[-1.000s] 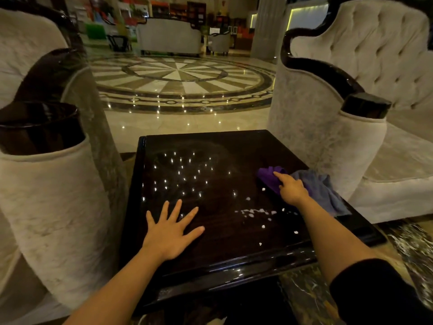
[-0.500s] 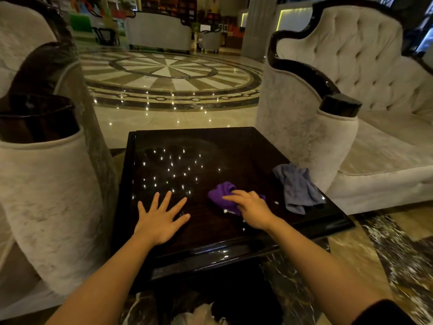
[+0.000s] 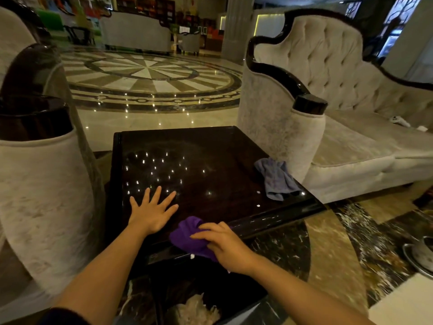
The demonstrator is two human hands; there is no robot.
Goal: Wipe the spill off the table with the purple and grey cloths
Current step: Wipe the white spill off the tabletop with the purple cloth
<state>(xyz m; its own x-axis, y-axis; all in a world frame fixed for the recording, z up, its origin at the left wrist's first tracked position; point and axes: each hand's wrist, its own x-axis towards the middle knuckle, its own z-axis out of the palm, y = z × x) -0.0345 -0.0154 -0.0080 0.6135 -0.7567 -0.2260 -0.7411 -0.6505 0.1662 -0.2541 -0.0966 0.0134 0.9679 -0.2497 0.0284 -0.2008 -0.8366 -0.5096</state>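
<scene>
The dark table (image 3: 210,146) is flanked by pale sofas. The grey cloth (image 3: 277,179) is crumpled at its right edge. The left hand (image 3: 151,211) is pressed flat, fingers spread. The purple cloth (image 3: 189,238) is clamped at the near edge by the right hand (image 3: 226,246). Two white specks (image 3: 258,198) are seen near the grey cloth.

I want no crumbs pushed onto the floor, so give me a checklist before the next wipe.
1. Purple cloth under the right hand: ok, bunched at the table's near edge.
2. Left hand braced flat on the table: ok.
3. Bin below that edge: ok, open, white scraps inside.
4. Tabletop clear of spill: not ok, white specks remain near the grey cloth.
5. Grey cloth within reach: cannot tell.
</scene>
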